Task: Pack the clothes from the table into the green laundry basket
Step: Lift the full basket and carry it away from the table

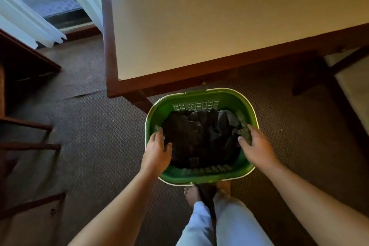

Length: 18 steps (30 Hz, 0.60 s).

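Note:
The green laundry basket (229, 100) stands on the carpet just in front of the table's corner. Dark clothes (199, 136) lie piled inside it, black and grey pieces crumpled together. My left hand (156, 151) grips the basket's left rim, fingers over the edge and thumb inside. My right hand (256, 147) grips the right rim the same way, thumb toward the clothes. The table (219, 16) has a cream top with a dark wooden border.
Wooden chair rungs (30, 146) stick out at the left. White curtains (30, 26) hang by a glass door at the top left. My bare feet (192, 195) stand right behind the basket. A table leg (313, 72) stands at the right.

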{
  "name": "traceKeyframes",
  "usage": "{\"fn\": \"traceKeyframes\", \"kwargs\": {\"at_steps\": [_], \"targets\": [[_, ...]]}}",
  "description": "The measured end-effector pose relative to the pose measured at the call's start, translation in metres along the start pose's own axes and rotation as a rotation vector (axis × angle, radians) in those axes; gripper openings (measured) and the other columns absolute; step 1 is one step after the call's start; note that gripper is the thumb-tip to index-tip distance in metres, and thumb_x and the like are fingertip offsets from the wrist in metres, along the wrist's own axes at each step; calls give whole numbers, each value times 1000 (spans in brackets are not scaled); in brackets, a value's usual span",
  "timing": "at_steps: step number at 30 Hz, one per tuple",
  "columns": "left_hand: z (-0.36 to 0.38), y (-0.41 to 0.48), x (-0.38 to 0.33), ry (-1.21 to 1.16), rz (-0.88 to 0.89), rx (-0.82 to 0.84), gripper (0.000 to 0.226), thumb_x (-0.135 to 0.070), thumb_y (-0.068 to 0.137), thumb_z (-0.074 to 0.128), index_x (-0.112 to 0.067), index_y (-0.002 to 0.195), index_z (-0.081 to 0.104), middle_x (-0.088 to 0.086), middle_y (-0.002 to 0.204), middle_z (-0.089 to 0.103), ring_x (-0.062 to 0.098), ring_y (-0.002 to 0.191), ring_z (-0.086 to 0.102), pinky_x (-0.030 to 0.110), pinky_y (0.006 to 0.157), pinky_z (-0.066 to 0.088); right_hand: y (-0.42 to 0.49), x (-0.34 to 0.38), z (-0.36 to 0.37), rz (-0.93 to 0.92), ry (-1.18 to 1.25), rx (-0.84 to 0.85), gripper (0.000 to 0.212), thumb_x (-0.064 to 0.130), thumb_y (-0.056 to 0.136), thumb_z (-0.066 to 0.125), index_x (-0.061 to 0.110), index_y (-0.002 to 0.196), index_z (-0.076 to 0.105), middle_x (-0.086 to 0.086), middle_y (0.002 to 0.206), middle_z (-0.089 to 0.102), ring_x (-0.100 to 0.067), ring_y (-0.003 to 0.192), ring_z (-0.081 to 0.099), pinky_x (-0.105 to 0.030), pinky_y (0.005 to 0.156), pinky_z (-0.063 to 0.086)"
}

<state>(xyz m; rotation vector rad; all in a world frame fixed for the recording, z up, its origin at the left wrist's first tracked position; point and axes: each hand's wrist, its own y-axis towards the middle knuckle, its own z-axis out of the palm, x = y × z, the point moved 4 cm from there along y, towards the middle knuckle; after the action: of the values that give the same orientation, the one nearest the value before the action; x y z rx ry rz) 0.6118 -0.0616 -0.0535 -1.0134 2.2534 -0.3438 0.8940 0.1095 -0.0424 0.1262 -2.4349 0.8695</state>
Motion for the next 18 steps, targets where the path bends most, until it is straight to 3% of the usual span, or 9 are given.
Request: {"fn": "traceKeyframes", "kwargs": {"at_steps": [4,7,10,12,14,18], "targets": [[26,47,52,-59,-240,-68,90,-38,92,73,-16,161,20,20,154,37,41,141,41,56,113,41,60,-42,16,215,24,-88,85,47,94,63,17,160,18,-14,163,24,-38,147,27,-51,118,29],[49,76,83,-190,-378,-68,91,-38,91,74,-24,160,16,21,139,50,43,125,57,52,105,50,98,-70,28,344,131,-83,60,46,94,64,16,141,42,-16,132,55,-39,119,56,-48,100,47],[56,90,98,-236,-459,-107,63,-34,93,71,-23,144,36,17,116,65,40,101,67,48,91,57,117,-87,33,369,115,-89,33,44,99,57,14,112,52,-11,97,62,-33,88,61,-39,79,49],[53,94,106,-247,-513,-109,34,-25,92,70,-11,121,58,16,98,71,36,88,69,46,81,58,119,-91,31,351,60,-99,34,46,100,54,12,107,54,-11,87,61,-34,82,62,-39,74,51],[49,89,111,-373,-580,-84,14,-12,88,71,-3,97,68,19,84,72,35,75,70,53,76,61,114,-92,27,340,50,-92,37,45,100,55,9,106,56,-9,81,59,-32,76,61,-35,67,47],[35,55,110,-610,-700,-95,12,3,79,74,-3,84,65,23,81,66,34,75,65,62,80,59,90,-92,10,304,56,-105,38,52,96,58,14,102,59,-11,78,65,-32,71,65,-35,64,51]]}}
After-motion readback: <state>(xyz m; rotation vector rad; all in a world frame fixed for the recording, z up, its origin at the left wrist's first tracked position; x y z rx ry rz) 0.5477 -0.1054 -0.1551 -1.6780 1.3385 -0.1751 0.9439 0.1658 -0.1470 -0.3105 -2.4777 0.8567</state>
